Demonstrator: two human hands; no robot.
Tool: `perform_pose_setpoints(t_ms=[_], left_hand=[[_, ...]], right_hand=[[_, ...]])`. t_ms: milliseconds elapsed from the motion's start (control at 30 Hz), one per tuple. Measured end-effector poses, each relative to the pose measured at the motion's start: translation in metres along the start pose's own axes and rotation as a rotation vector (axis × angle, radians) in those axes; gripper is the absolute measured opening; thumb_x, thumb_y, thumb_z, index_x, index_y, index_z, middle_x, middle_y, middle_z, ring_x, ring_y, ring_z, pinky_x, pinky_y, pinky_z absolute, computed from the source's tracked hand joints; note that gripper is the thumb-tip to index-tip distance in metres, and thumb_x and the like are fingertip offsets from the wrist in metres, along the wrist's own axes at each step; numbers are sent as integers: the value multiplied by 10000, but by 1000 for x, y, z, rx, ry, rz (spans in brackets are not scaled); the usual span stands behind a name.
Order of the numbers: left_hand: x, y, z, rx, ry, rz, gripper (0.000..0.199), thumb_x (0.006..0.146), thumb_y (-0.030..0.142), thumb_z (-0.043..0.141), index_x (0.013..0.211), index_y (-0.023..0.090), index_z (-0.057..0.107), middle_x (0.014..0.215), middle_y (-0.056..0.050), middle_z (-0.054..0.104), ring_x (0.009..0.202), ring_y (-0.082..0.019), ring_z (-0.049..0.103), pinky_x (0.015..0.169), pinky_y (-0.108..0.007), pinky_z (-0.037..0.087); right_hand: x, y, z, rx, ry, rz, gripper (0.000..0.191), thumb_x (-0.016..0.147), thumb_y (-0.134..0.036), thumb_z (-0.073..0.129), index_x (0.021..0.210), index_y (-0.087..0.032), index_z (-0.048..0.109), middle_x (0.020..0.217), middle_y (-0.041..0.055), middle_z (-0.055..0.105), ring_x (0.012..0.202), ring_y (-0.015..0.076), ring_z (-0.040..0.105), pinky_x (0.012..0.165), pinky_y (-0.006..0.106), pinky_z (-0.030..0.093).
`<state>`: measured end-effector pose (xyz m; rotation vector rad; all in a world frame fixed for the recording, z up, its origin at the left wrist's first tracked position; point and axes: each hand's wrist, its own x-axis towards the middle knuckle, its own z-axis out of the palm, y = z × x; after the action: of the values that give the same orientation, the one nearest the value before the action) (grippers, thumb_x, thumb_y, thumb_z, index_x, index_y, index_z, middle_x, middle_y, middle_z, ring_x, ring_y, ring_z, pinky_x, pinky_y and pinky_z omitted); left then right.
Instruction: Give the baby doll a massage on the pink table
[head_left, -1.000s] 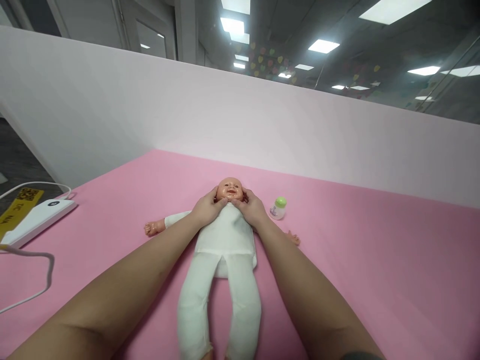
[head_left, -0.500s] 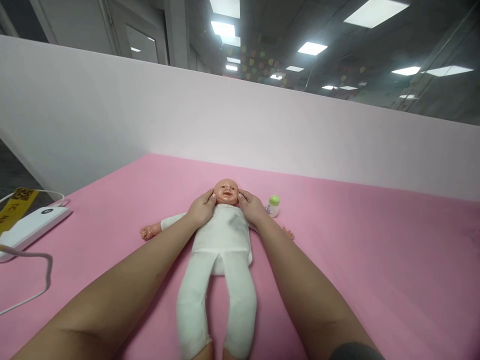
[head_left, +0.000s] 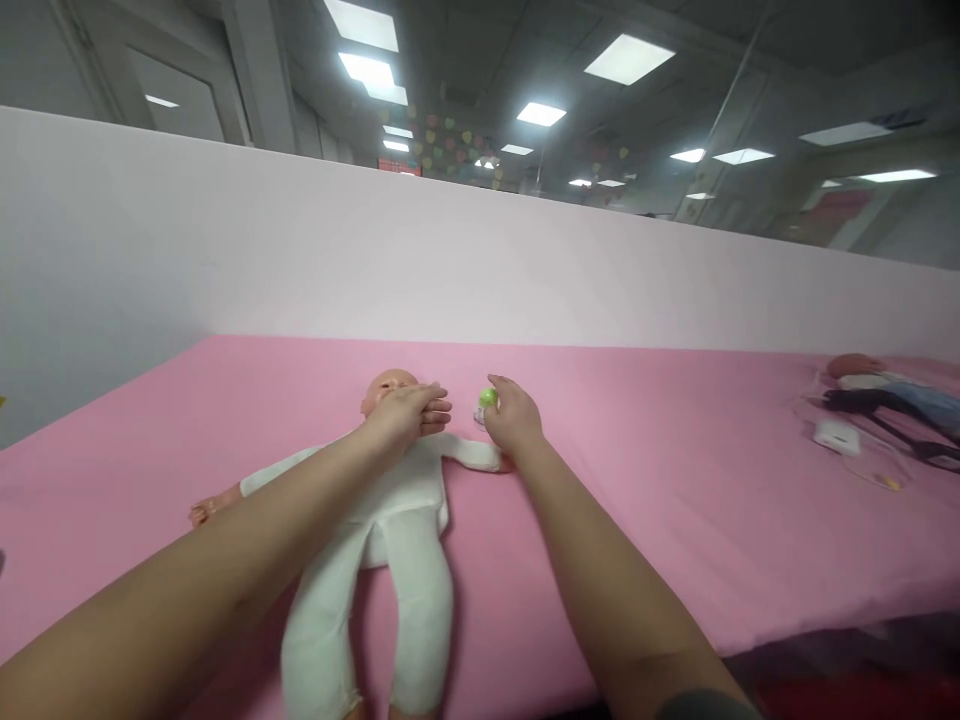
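Note:
A baby doll (head_left: 411, 495) in white cloth lies on its back with its arms spread out. My left hand (head_left: 409, 412) is over its neck and upper chest, fingers stretched to the right, hiding the lower face. Whether the palm touches the doll I cannot tell. Just right of the doll's head stands a small baby bottle (head_left: 481, 408) with a green cap. Beside the bottle is my right hand (head_left: 519, 416), open, a finger and thumb apart near the cap; the other fingers are hidden. The doll's hand on that side is partly behind my right wrist.
A pink sheet (head_left: 637, 500) covers the surface, with a white wall panel (head_left: 480, 270) along the back. At the far right lie another doll (head_left: 855, 366), a dark strap (head_left: 885, 408) and a white device (head_left: 836, 437) with a cable.
Both hands have let go of the doll's head. My left hand has swung across its chest, my right hand has gone to the bottle. The view has turned right.

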<state>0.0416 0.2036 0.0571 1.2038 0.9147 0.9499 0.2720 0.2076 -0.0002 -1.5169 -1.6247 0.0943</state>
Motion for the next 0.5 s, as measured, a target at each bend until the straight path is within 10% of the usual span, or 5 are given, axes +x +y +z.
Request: perform_pose_setpoints(t_ms=[267, 500], left_hand=[[75, -21, 52, -145, 41, -279, 334, 977, 455, 657, 1058, 132, 657, 919, -170, 739, 844, -264, 752, 867, -409, 642], [108, -41, 60, -168, 76, -318, 330, 1024, 407, 589, 1103, 95, 658, 862, -146, 705, 736, -244, 722, 640, -351, 643]], right_hand=[[-4, 11, 10, -101, -213, 46, 651, 969, -293, 611, 1601, -253, 458, 1686, 44, 430, 1557, 219, 402, 1297, 402, 313], [0, 1, 10, -191, -246, 33, 706, 930, -294, 612, 1603, -211, 417, 1692, 79, 416, 1464, 284, 520, 1184, 428, 456]])
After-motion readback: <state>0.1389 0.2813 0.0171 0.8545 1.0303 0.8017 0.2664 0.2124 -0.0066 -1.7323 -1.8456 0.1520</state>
